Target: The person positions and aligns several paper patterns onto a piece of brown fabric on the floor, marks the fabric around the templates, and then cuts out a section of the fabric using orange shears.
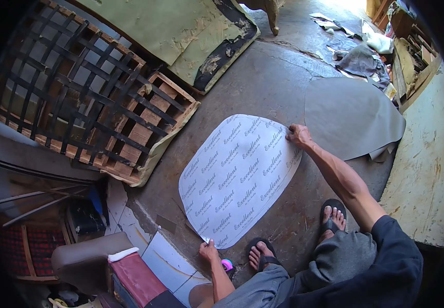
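A large rounded sheet of upholstery vinyl [240, 174] lies across the floor in front of my feet, its white printed backing up. A thin line runs just inside its edge. My right hand [299, 136] is closed on the sheet's far right edge, fingers curled over the rim. At the near left corner, my left hand [209, 250] pinches the opposite edge, where a bit of the sheet looks folded up. Beside that hand a small pink round object [226, 264] sits on the floor, partly hidden by my forearm.
A wooden seat frame with black webbing [93, 97] and a worn green padded panel [181, 36] stand at the far left. A grey-brown vinyl piece [353, 115] lies right, near scraps [363, 59] and a pale board [422, 164]. A maroon cushioned piece [137, 277] is near left.
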`<act>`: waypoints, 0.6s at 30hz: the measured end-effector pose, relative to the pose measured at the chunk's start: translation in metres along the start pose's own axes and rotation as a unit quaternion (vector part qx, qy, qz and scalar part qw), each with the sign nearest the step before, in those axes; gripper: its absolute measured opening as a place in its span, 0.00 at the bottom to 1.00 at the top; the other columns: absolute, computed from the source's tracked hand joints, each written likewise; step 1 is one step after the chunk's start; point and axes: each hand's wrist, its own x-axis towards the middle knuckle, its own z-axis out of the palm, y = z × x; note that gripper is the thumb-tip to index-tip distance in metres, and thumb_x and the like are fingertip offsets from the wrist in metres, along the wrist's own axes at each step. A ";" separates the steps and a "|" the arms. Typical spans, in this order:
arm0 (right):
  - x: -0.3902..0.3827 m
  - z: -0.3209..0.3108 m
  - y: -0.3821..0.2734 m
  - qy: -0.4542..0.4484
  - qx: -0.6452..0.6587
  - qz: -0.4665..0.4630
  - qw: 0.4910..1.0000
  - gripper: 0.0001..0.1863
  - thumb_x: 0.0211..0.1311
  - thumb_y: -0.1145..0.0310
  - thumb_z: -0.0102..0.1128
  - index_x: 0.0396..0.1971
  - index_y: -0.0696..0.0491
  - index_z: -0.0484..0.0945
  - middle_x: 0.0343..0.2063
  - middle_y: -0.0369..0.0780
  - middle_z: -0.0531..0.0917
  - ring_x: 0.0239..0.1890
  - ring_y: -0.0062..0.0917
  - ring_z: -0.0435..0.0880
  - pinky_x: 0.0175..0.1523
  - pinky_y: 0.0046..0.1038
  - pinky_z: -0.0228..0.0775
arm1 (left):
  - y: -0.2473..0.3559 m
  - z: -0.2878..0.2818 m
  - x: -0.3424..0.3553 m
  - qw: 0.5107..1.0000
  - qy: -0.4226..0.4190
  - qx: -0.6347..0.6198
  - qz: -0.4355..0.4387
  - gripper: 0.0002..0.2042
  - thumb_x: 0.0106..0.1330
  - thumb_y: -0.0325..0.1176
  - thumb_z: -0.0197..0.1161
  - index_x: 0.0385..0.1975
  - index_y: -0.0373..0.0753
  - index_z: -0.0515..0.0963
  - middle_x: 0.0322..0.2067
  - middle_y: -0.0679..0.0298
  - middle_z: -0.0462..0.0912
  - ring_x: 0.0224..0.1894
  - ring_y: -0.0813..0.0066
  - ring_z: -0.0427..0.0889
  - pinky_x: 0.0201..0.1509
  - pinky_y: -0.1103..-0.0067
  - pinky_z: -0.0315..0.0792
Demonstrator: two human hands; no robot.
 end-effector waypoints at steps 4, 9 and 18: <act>-0.003 -0.001 0.000 0.000 -0.009 -0.006 1.000 0.20 0.55 0.62 0.71 0.46 0.57 0.83 0.41 0.50 0.87 0.46 0.44 0.86 0.51 0.39 0.76 | 0.002 0.002 -0.004 1.000 0.011 0.015 0.021 0.11 0.59 0.25 0.73 0.36 0.25 0.80 0.31 0.54 0.85 0.31 0.67 0.82 0.38 0.70 0.77; -0.007 -0.002 -0.013 0.007 -0.008 -0.016 1.000 0.18 0.57 0.63 0.68 0.44 0.57 0.84 0.41 0.51 0.87 0.46 0.45 0.86 0.51 0.41 0.77 | -0.010 -0.001 0.001 0.998 0.044 0.034 0.039 0.11 0.58 0.25 0.73 0.34 0.25 0.79 0.31 0.51 0.86 0.32 0.61 0.84 0.39 0.67 0.78; -0.105 -0.007 -0.002 0.142 -0.108 -0.295 0.939 0.24 0.60 0.62 0.67 0.55 0.52 0.76 0.50 0.45 0.77 0.53 0.40 0.75 0.58 0.41 0.68 | 0.063 0.029 -0.078 0.907 0.043 0.157 0.388 0.19 0.59 0.28 0.68 0.50 0.32 0.76 0.53 0.47 0.74 0.58 0.47 0.71 0.63 0.52 0.62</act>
